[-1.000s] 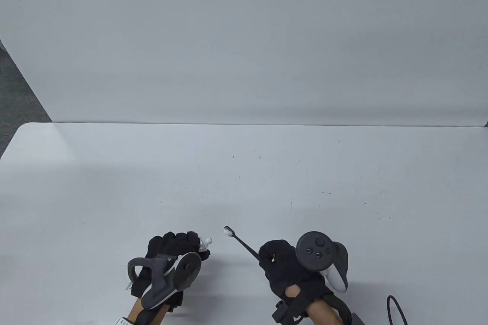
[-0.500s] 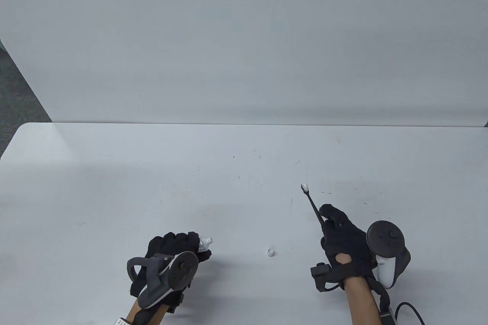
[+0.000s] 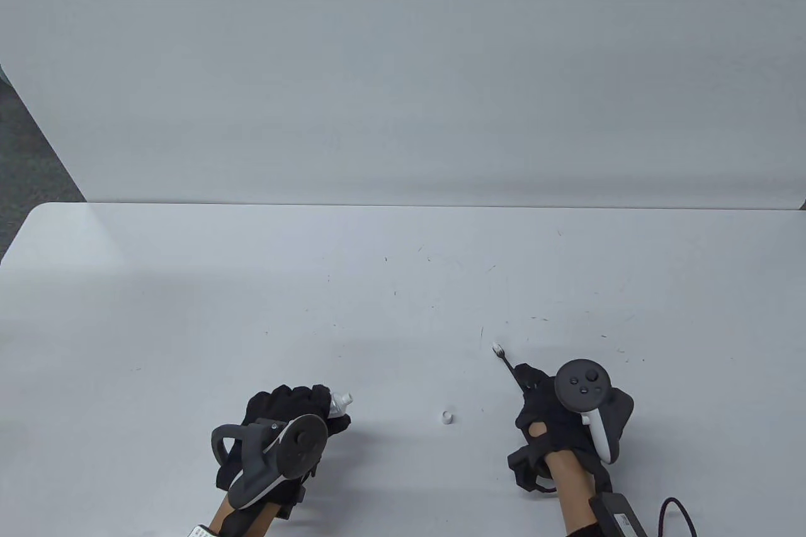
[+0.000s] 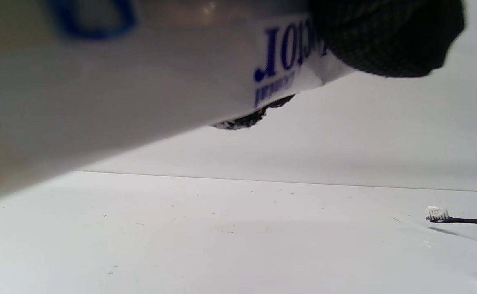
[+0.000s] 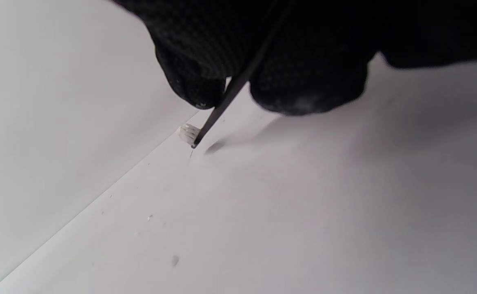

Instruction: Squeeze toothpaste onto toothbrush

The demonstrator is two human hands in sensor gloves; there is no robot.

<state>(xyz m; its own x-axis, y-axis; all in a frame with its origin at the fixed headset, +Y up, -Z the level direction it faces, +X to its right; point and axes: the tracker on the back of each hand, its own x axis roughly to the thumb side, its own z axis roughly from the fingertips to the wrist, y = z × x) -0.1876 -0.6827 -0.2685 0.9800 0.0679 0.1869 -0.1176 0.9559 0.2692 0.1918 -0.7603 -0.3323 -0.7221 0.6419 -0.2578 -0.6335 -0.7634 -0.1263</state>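
White and matte, the table (image 3: 403,285) carries fine dark scratches across its middle and meets a plain pale wall (image 3: 403,58) at its far edge. Near the front edge, the left hand (image 3: 283,430) in a black knit glove is clenched around a smooth white toothpaste tube (image 3: 339,403), whose uncapped nozzle pokes out toward the right. A small round white cap (image 3: 446,417) sits on the table between the two hands, apart from both. The right hand (image 3: 554,417), gloved the same way, grips the thin black handle of a toothbrush (image 3: 505,362), its small white bristle head pointing away and to the left.

From above, the tube is mostly hidden by fingers; the left wrist view shows its glossy body (image 4: 140,94) close up with blue lettering, blurred at the near end, and the brush (image 4: 438,214) low over the table far to the right. Only the right wrist view shows two fingertips (image 5: 303,85) pinching the slender stem (image 5: 222,110), the head hovering just above its own shadow.
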